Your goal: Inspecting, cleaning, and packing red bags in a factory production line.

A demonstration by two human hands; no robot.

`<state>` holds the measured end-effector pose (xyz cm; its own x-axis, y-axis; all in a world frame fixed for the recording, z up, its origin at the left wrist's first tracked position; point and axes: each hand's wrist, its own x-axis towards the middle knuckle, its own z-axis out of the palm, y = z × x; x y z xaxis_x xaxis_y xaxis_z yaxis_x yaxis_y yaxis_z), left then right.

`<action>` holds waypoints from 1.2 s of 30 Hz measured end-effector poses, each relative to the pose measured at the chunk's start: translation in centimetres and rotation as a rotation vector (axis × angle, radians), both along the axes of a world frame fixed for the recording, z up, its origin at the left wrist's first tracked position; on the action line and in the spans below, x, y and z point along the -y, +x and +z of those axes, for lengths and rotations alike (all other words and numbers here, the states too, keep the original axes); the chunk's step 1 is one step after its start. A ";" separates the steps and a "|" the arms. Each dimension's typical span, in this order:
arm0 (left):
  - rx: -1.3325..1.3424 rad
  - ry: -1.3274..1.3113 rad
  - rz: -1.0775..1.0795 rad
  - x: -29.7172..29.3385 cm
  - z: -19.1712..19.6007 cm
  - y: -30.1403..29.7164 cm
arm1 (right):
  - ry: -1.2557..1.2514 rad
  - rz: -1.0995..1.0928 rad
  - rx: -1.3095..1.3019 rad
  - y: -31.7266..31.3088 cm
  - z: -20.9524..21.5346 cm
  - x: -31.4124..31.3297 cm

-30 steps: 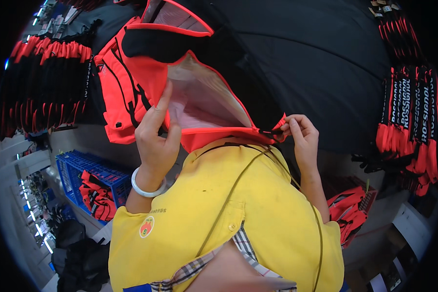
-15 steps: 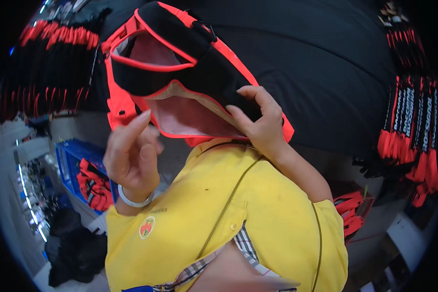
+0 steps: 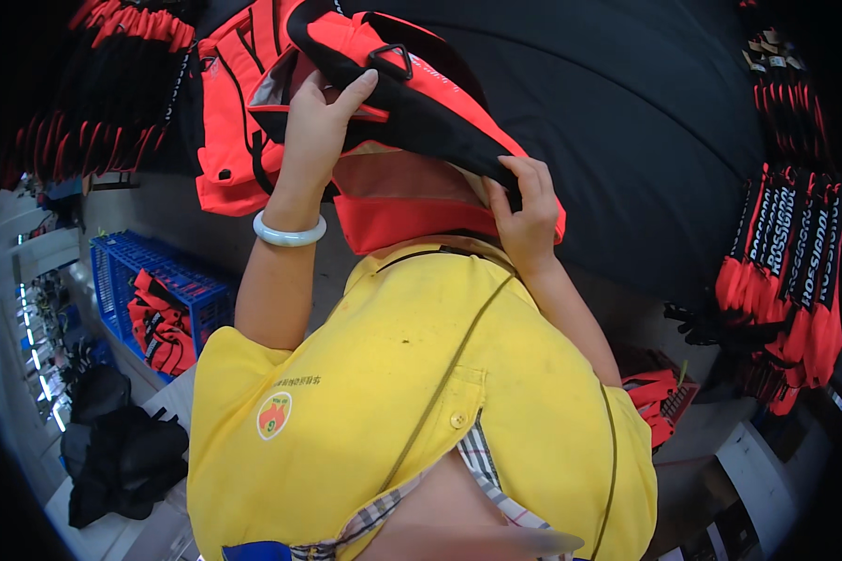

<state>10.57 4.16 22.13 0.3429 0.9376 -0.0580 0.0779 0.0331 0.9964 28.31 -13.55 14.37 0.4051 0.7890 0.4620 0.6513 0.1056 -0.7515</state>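
A bright red and black backpack (image 3: pixel 384 201) lies in front of me on the dark table, its pale-lined opening facing my chest. My left hand (image 3: pixel 318 131), with a pale bangle on its wrist, grips the bag's black panel at the upper opening. Its thumb lies over the black cloth, and its fingertips are partly hidden in the opening. At the bag's right end, my right hand (image 3: pixel 524 210) pinches the black edge of the lower opening between thumb and fingers. A black triangular ring (image 3: pixel 393 61) sits on the red strip beyond my left thumb.
Black cloth covers the table (image 3: pixel 627 122). Bundles of red and black straps hang at the right (image 3: pixel 786 262) and far left (image 3: pixel 103 93). A blue crate (image 3: pixel 159 262) with red and black pieces stands low at the left. Another red heap (image 3: pixel 650 402) lies low at the right.
My left hand has moved up and away from me, from free in front of the bag onto its black panel. The panel has folded down, narrowing the openings. My right hand keeps hold of the edge.
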 end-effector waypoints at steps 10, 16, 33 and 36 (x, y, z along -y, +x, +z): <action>0.397 -0.390 -0.093 1.5 0.2 -1.3 | -0.489 0.486 -0.864 3.7 1.9 3.8; 0.523 -0.385 -0.121 3.1 -0.8 -1.5 | -0.297 0.343 -0.500 4.0 4.9 2.1; 0.066 1.019 0.291 -0.3 8.2 -3.4 | 0.240 0.445 -1.280 8.9 10.7 -6.7; -0.040 0.988 0.175 -3.3 7.1 -5.2 | 0.016 0.133 -1.093 15.9 6.3 -6.5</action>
